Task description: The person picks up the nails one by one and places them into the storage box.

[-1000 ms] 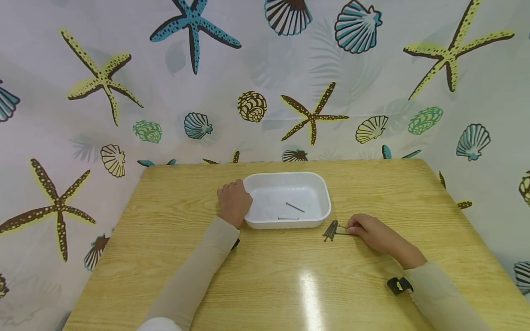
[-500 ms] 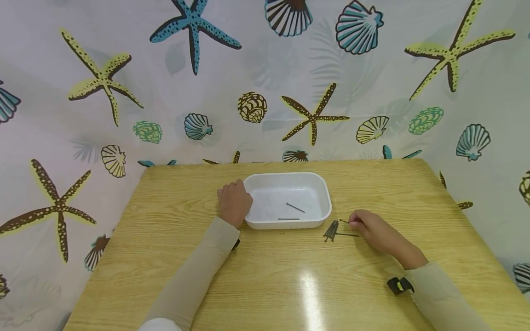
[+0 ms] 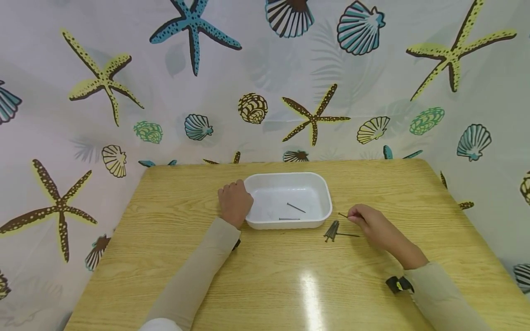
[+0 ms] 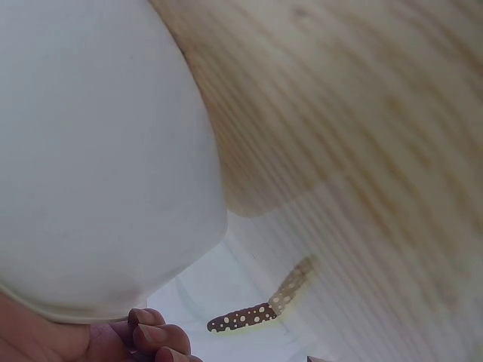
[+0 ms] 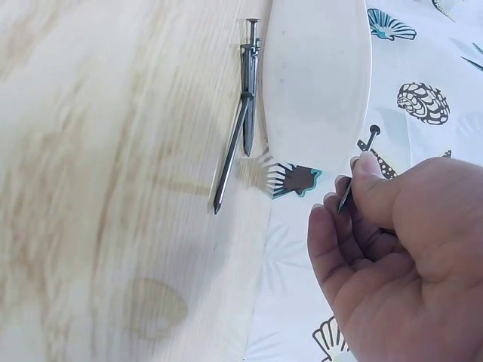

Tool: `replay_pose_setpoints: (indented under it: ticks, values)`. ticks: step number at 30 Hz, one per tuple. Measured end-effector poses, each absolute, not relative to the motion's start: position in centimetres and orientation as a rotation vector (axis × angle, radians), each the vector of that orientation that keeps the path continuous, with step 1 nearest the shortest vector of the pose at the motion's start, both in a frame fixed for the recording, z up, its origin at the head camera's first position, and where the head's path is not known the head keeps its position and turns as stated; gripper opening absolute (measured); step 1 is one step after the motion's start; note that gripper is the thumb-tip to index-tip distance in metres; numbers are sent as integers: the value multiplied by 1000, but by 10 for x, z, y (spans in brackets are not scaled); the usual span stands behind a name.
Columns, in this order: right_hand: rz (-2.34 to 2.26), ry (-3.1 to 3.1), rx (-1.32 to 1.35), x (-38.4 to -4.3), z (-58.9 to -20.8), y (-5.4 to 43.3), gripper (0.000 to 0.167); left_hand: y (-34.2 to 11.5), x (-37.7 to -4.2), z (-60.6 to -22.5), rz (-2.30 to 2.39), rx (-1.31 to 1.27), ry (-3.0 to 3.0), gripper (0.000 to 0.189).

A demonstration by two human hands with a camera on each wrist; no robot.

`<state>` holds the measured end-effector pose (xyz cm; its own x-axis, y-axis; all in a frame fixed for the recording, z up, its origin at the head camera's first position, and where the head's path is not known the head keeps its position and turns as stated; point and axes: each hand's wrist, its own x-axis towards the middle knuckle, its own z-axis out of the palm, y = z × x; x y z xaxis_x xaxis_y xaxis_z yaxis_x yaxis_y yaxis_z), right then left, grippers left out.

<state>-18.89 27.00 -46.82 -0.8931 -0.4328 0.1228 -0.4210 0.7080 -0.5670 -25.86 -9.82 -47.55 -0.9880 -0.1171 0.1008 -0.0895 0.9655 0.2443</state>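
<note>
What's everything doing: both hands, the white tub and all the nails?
Left hand: gripping the white tub's rim.
Right hand: pinching the held nail.
Held nail: tilted, head sticking out.
White tub: upright, two nails inside.
Two nails: lying apart.
Nail bunch: on the table.
Sideways nail: lying beside the bunch.

A yellow-brown wood-grain table [image 3: 265,271] carries a white tray [image 3: 285,225], placed toward its far edge. Just off the tray's near right corner lies a small bundle of dark nails [image 3: 332,230]; from it a single nail [image 3: 348,235] points rightward, away from the tray. Nearer than the tray, a bright reflection [image 3: 310,299] streaks the surface.
</note>
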Motion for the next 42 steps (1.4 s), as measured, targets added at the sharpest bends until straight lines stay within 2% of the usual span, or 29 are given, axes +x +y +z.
replay_pose_setpoints:
  ticks: [20,30,42]
  values:
    - [-1016,2909,-789,-189,-463,248,10,-94,-252,-480,-339,172,-2958,24]
    - [-1069,2906,-938,-190,-457,226,5,-96,-248,-486,-365,135,-2878,20]
    - [-1053,2870,-1027,-197,-459,205,6,-93,-246,-487,-373,152,-2869,21]
